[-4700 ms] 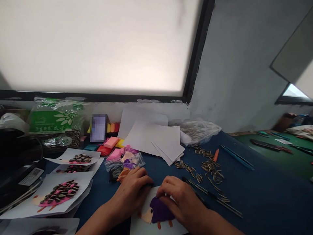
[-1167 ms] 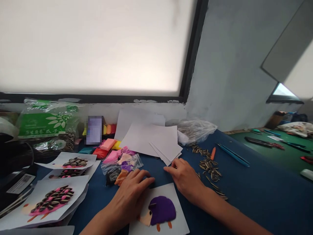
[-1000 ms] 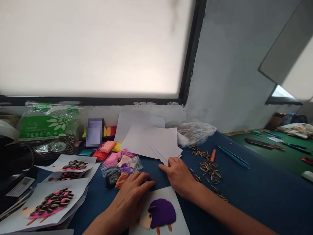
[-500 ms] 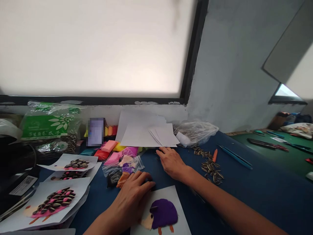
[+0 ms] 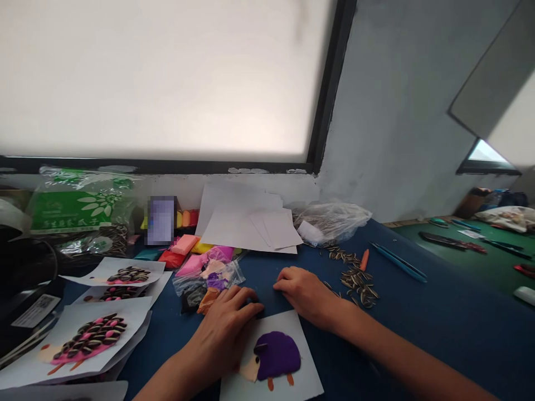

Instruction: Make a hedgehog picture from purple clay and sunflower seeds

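My left hand (image 5: 228, 320) rests at the upper left of a white card (image 5: 308, 384), its fingers loosely bent and apart. On the card is a clay hedgehog (image 5: 280, 356) with a purple body, a beige face, a dark eye and orange legs. One dark sunflower seed (image 5: 261, 349) lies on its body near the face. Just beyond the card's upper edge is my right hand (image 5: 303, 295), fingers curled together; whatever is between the fingertips is hidden. A pile of sunflower seeds (image 5: 360, 285) lies to its right, beside an orange clay stick (image 5: 365, 259).
Finished-looking hedgehog cards (image 5: 90, 340) are stacked at left. Clay packets (image 5: 186, 245) lie behind my left hand, beside white paper sheets (image 5: 234, 223). A clear plastic bag (image 5: 334, 220) and blue tweezers (image 5: 397, 262) are at right. A green seed bag (image 5: 79, 209) stands back left.
My right hand has drawn back from the white sheets towards the card, its fingers now more curled. My left hand stays on the card. The view has tilted slightly.
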`<state>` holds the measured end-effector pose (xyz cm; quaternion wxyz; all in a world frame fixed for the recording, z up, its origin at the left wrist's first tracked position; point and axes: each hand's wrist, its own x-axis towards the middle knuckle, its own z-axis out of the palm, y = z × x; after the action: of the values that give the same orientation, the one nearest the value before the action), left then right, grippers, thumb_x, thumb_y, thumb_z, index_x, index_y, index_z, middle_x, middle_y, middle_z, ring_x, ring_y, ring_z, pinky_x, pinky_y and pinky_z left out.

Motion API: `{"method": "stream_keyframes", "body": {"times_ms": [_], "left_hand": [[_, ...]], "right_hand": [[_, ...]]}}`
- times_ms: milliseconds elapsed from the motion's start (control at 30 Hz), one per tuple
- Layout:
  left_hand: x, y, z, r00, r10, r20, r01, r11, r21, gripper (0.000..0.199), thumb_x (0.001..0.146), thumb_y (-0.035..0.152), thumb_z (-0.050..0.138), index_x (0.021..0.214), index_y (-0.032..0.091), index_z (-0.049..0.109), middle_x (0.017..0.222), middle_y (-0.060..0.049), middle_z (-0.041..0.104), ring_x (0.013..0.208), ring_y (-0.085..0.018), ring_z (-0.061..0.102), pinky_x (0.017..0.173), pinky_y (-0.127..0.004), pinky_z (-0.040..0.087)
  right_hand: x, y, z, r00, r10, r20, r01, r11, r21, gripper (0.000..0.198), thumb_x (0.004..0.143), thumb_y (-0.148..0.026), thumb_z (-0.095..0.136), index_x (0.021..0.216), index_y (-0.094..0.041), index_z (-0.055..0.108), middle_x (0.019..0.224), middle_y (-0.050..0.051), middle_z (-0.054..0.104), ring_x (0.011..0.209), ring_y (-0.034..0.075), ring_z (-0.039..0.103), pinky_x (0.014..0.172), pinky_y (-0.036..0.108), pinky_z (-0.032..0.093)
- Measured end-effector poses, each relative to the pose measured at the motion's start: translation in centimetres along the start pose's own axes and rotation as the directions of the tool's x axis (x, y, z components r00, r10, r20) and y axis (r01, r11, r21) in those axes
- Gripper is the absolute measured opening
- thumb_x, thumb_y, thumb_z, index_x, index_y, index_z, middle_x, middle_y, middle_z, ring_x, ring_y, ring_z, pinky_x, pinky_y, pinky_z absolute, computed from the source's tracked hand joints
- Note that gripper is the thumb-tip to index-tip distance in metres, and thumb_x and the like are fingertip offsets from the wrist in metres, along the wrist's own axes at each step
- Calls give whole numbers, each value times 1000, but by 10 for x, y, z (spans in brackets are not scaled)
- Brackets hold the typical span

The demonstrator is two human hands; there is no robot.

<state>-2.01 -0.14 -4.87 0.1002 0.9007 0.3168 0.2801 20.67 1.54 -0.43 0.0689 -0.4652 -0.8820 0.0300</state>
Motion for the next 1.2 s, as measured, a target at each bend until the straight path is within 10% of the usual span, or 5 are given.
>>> {"method": "stream_keyframes", "body": {"times_ms": [767, 1200], "left_hand": [[0, -1, -1, 1000, 6, 1, -6, 1000, 4, 33, 95, 12, 40, 111, 22, 67, 112, -11, 63, 95, -26, 56, 80, -41, 50], [1, 0, -3, 1000, 8, 12, -8, 1000, 14, 33, 95, 11, 40, 111, 20, 68, 111, -12, 64, 95, -26, 57, 79, -41, 51]], "right_hand": [[-20, -13, -1, 944, 284, -170, -158, 839, 521, 18, 86, -8, 60, 94, -18, 72, 89, 2, 75, 78, 15, 71, 70, 24, 57], [-20, -20, 6, 973, 178, -147, -126, 943, 308, 18, 85, -3, 62, 81, -18, 72, 83, 4, 69, 84, 20, 60, 77, 32, 46]]}}
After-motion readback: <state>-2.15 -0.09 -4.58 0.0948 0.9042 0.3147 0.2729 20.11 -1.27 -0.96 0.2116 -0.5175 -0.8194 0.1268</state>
